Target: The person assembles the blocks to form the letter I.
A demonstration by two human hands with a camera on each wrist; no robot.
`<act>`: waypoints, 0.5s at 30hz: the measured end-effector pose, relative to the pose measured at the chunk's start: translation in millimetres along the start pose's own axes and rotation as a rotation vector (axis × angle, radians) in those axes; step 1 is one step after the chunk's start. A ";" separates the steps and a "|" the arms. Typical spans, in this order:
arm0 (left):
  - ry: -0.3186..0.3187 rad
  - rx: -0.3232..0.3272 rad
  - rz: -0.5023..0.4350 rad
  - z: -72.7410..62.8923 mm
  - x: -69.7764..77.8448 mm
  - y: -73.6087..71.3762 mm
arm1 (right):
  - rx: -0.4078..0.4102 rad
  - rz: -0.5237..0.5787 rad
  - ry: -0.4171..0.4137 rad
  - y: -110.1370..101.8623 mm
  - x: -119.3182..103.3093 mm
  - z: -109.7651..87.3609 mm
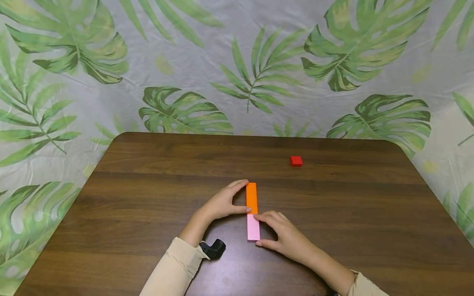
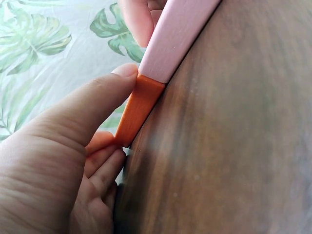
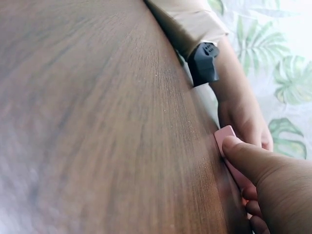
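Observation:
An orange block and a pink block lie flat on the table, end to end in one line running away from me. Holding the orange block is my left hand, its thumb near the joint and its fingers at the far end. My right hand grips the pink block lengthwise, thumb at the near end and fingertips close to the joint. In the left wrist view the ends of the orange block and pink block meet. The right thumb presses the pink block's end in the right wrist view.
A small red block lies farther back on the brown wooden table, right of the middle. A black wrist device sits by the left sleeve. Behind the table hangs a leaf-patterned cloth.

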State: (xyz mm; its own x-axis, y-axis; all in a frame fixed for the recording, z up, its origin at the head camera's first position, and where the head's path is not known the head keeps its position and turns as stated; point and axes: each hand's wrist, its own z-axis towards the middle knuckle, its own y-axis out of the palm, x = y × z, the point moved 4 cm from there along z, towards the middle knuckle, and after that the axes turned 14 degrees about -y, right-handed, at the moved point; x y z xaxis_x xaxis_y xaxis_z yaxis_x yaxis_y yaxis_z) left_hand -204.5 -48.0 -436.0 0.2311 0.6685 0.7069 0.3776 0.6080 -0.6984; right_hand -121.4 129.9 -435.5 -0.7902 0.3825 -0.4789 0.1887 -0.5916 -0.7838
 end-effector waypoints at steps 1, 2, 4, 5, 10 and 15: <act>0.000 -0.001 -0.001 -0.1 0.3 -0.1 | 0.001 -0.001 0.000 0.0 0.0 0.0; 0.003 0.000 -0.001 0.0 0.4 -0.1 | 0.002 -0.002 0.001 0.0 0.0 -0.1; 0.008 0.001 -0.005 -0.2 0.7 -0.2 | 0.001 -0.001 0.005 -0.1 0.0 0.1; 0.006 0.002 -0.005 -0.3 0.6 -0.2 | 0.000 -0.001 0.008 0.0 0.1 0.3; 0.005 0.005 -0.003 -0.5 0.4 -0.1 | -0.004 -0.001 0.020 0.1 0.7 0.8; 0.008 0.007 -0.001 0.0 -0.2 0.4 | -0.006 -0.001 0.025 -0.1 0.6 0.8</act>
State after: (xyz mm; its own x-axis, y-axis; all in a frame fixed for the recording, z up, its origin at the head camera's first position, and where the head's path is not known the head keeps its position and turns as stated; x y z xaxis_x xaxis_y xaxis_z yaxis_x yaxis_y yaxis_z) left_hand -204.3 -47.9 -436.5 0.2374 0.6645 0.7085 0.3713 0.6119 -0.6983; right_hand -122.4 129.6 -435.3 -0.7755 0.4005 -0.4880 0.1920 -0.5868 -0.7867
